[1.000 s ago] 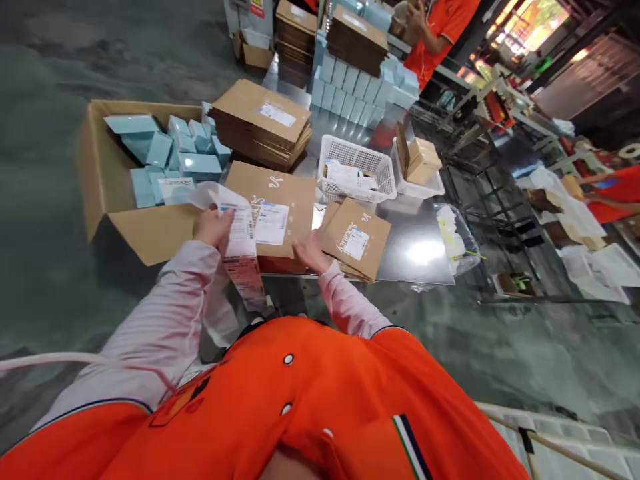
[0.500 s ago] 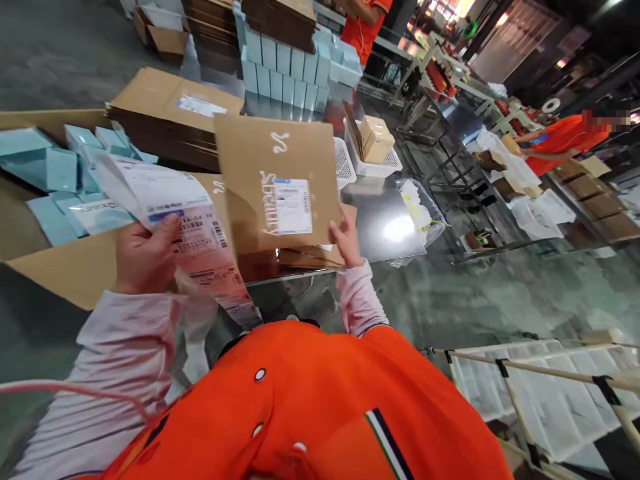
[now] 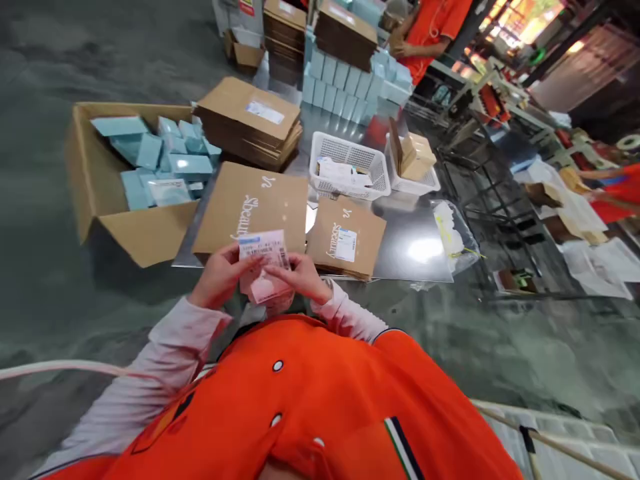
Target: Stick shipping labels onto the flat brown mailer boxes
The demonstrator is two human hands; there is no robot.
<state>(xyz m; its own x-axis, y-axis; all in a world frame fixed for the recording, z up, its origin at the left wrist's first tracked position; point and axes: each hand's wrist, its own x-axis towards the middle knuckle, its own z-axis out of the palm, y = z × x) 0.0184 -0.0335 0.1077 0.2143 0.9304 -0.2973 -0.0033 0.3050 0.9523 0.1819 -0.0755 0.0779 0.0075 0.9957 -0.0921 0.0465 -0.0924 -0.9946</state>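
Note:
Close to my body, my left hand point(image 3: 219, 275) grips the left side of a strip of printed shipping labels point(image 3: 264, 257). My right hand point(image 3: 303, 275) pinches the same strip from the right, thumb over its front. Just beyond my hands lies a flat brown cardboard mailer point(image 3: 270, 200) with white lettering and no label showing. Right of it, a small stack of similar mailers has a labelled mailer point(image 3: 367, 230) on top, with a white address label point(image 3: 346, 245) stuck on its face.
At left stands an open carton point(image 3: 85, 173) of light-blue boxes point(image 3: 187, 165). A pile of flat cardboard point(image 3: 245, 123) and white baskets point(image 3: 320, 147) sit on the shiny metal table point(image 3: 410, 233). Blue boxes point(image 3: 340, 83) are stacked at the back, near a co-worker in orange point(image 3: 433, 33).
The labelled mailer has left my right hand and now lies on the right-hand stack. My right hand has moved left onto the label strip, which both hands now hold lower and nearer my body.

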